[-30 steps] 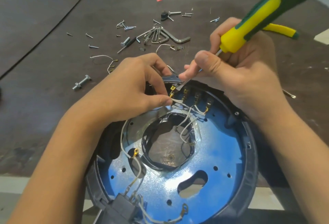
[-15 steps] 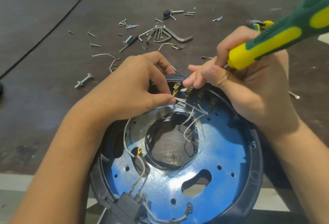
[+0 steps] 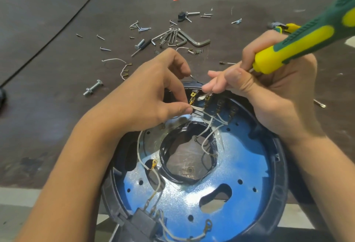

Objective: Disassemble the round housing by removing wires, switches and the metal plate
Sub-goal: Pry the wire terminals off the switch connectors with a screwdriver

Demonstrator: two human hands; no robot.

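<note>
The round dark housing (image 3: 276, 203) lies open in front of me, with a blue metal plate (image 3: 242, 166) inside it. White wires (image 3: 206, 138) run from brass terminals (image 3: 220, 105) at the far rim into the centre hole. My left hand (image 3: 146, 97) pinches a white wire with a brass connector at the leftmost terminal. My right hand (image 3: 269, 95) grips a yellow and green screwdriver (image 3: 299, 40) and its fingertips pinch another white wire beside the terminals. A black switch block (image 3: 142, 224) with wires sits at the near rim.
On the brown table (image 3: 57, 107) beyond the housing lie several screws, hex keys (image 3: 178, 37), a bolt (image 3: 93, 87), loose wire pieces (image 3: 119, 65) and a yellow-handled tool (image 3: 286, 27). A black cable (image 3: 48, 45) crosses the left side. The table's near edge runs under the housing.
The screwdriver handle has swung down to the right. My right fingertips moved from the tool's tip onto a white wire. The left hand has pulled its connector off the leftmost terminal.
</note>
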